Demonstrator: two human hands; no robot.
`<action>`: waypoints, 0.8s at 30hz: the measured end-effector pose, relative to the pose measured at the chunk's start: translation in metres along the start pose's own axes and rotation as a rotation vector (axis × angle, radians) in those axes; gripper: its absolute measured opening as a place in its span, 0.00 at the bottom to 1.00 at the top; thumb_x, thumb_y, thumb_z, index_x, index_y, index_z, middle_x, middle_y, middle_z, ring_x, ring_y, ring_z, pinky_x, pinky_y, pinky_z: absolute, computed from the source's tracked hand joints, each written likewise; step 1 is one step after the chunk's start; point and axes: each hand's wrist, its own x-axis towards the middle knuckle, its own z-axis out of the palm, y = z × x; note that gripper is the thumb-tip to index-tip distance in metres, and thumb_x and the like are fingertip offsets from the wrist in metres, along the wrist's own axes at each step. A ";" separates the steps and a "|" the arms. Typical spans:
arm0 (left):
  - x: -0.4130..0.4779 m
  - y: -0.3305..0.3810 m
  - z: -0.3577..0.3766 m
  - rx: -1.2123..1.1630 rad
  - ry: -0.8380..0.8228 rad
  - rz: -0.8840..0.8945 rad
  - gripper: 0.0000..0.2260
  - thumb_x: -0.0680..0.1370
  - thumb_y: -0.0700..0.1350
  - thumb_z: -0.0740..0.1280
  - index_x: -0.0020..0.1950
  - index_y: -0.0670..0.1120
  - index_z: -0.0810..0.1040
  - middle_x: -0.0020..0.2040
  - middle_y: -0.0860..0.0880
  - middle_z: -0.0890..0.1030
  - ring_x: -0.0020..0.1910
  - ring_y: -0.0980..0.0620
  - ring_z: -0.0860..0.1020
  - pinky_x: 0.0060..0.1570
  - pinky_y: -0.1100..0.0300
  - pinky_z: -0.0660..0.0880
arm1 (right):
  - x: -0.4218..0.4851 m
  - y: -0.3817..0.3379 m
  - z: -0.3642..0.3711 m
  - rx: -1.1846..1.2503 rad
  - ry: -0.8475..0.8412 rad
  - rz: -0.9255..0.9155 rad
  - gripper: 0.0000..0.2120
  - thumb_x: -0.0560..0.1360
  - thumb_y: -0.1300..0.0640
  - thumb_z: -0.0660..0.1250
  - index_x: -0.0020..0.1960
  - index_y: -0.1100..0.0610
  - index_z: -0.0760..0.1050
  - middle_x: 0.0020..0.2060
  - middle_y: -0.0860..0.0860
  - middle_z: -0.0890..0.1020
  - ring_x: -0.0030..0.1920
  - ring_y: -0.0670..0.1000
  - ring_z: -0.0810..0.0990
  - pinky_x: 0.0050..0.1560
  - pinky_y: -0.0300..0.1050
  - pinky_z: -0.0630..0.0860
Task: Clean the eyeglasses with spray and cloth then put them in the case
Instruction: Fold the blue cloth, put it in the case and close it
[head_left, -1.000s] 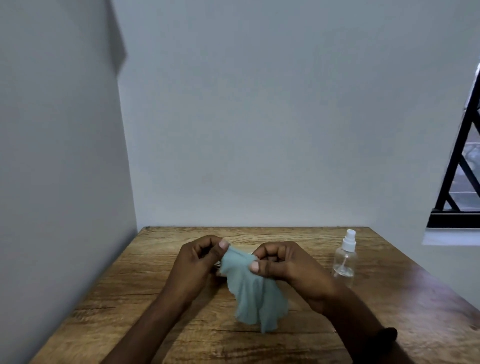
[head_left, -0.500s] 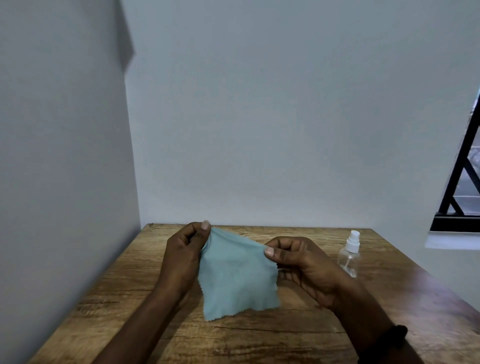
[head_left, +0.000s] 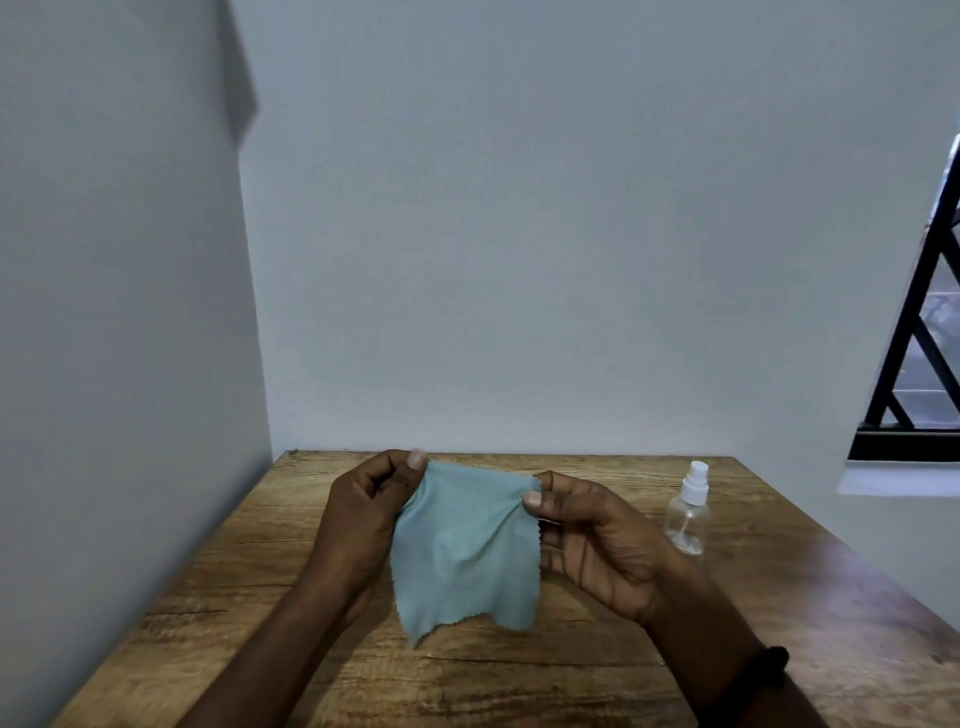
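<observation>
A pale teal cleaning cloth (head_left: 465, 551) hangs spread out above the wooden table (head_left: 810, 613). My left hand (head_left: 363, 519) pinches its upper left corner between thumb and fingers. My right hand (head_left: 597, 535) pinches the upper right corner. The cloth's lower edge dangles just over the tabletop. A small clear spray bottle (head_left: 688, 514) with a white nozzle stands upright to the right of my right hand, untouched. No eyeglasses and no case are in view.
The table sits in a corner, with a grey wall close on the left and another behind. A window with black bars (head_left: 919, 338) is at the right. A dark band circles my right wrist (head_left: 769, 670).
The cloth was bunched between both hands a second ago; my hands have pulled apart and spread it flat. The view has shifted slightly downward and left.
</observation>
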 end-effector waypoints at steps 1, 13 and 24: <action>0.000 0.000 -0.001 -0.004 0.000 -0.006 0.12 0.74 0.51 0.72 0.44 0.42 0.85 0.44 0.41 0.85 0.44 0.46 0.82 0.48 0.52 0.76 | -0.001 -0.001 0.001 0.017 0.003 0.003 0.17 0.68 0.60 0.74 0.55 0.64 0.79 0.49 0.59 0.84 0.46 0.56 0.83 0.47 0.51 0.80; 0.001 -0.002 -0.006 0.329 -0.010 0.178 0.06 0.77 0.45 0.73 0.43 0.45 0.86 0.41 0.47 0.87 0.38 0.56 0.82 0.38 0.60 0.77 | 0.000 -0.001 -0.003 -0.412 0.396 -0.304 0.09 0.77 0.58 0.71 0.39 0.57 0.81 0.37 0.52 0.83 0.40 0.48 0.79 0.42 0.41 0.74; 0.003 -0.007 -0.010 0.672 -0.028 0.430 0.06 0.75 0.41 0.76 0.46 0.53 0.86 0.44 0.63 0.86 0.45 0.59 0.83 0.40 0.67 0.76 | 0.000 -0.014 -0.024 -0.718 0.582 -0.637 0.04 0.74 0.60 0.74 0.41 0.55 0.84 0.40 0.49 0.86 0.45 0.46 0.83 0.49 0.40 0.75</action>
